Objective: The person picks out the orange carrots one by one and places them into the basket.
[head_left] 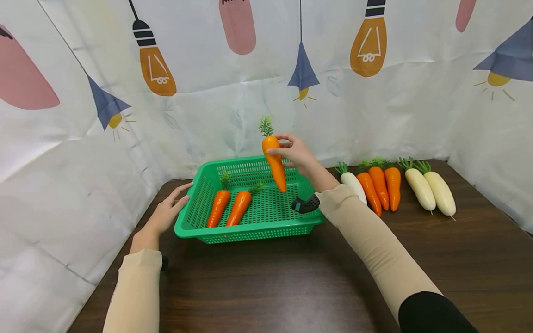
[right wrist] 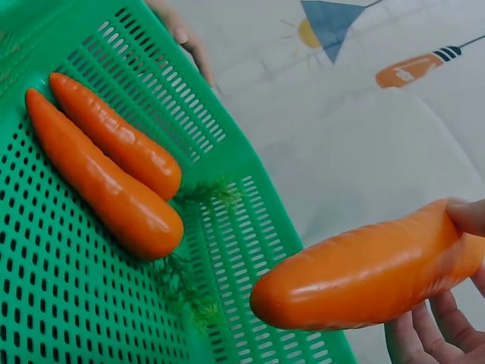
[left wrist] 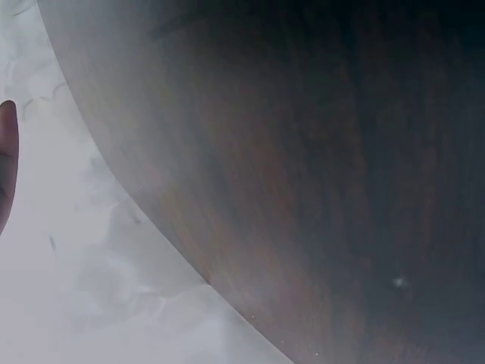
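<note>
My right hand point(head_left: 296, 152) holds a carrot point(head_left: 275, 166) above the green basket point(head_left: 250, 236), thumb on one side and fingers on the other. Its leafy top points up and its tip hangs down toward the basket floor. The same carrot point(right wrist: 364, 273) shows large in the right wrist view, tip toward the camera. Inside the basket, two carrots point(head_left: 218, 209) point(head_left: 239, 208) lie side by side at the left. My left hand point(head_left: 165, 213) is at the basket's left rim, fingers extended along its outside. Only a fingertip point(left wrist: 7, 152) of it shows in the left wrist view.
Right of the basket on the dark wooden table point(head_left: 266, 286) lie a white radish point(head_left: 354, 187), a group of three carrots point(head_left: 378, 187) and two more white radishes point(head_left: 420, 189) point(head_left: 441, 193). A printed cloth point(head_left: 200, 120) hangs behind the table and along its sides.
</note>
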Demonstrator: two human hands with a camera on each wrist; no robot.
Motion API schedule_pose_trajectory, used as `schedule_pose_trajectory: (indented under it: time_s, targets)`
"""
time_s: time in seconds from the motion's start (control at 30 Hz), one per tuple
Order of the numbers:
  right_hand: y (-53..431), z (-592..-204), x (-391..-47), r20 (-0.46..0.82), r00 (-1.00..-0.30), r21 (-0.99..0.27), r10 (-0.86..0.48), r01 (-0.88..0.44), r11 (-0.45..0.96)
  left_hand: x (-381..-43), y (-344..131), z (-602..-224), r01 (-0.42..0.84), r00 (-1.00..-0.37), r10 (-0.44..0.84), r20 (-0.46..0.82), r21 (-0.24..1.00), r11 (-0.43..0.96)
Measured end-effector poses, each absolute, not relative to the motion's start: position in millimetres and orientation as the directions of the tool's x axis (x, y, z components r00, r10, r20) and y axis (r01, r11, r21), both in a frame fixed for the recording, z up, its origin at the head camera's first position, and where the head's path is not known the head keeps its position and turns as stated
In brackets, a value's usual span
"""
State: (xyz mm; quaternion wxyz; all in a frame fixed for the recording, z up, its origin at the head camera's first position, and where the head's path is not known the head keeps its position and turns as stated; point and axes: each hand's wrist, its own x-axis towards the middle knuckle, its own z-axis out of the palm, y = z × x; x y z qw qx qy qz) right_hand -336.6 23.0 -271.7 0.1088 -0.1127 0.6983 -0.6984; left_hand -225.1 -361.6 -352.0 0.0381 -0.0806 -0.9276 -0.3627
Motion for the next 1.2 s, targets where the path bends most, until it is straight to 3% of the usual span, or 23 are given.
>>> schedule_pose_trajectory:
  time_s: [0.8, 1.2]
  targets:
    - [-8, -282, -341, -0.067, -0.925, -0.998, -0.374, 0.057, 0.038, -225, -363, -354, 0.187, -0.982, 0.127, 0.138, 0.671, 0.717]
    - [-21, -287, -343, -0.086, -0.877, -0.992, -0.474, 0.034, 0.118, -226, -362, -351, 0.173, -0.985, 0.122, 0.122, 0.677, 0.716]
